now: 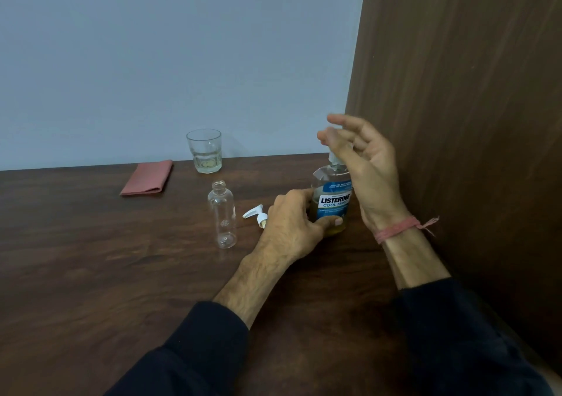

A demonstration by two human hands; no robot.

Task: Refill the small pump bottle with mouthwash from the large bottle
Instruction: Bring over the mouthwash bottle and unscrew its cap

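Observation:
The large mouthwash bottle [333, 196], with a blue label and yellowish liquid low inside, stands upright on the dark wooden table [91, 258]. My left hand [293, 222] grips its lower body, thumb across the front. My right hand [359, 155] hovers at the bottle's pale cap [335, 159], fingers spread and blurred, palm turned leftward; no grip on the cap shows. The small clear pump bottle [222, 214] stands empty and uncapped left of my left hand. Its white pump head [254, 214] lies on the table between the two bottles.
A drinking glass [204, 150] with a little pale liquid stands at the back by the grey wall. A folded pink cloth [147, 178] lies to its left. A tall brown wooden panel [456, 91] rises close on the right, just behind my right hand.

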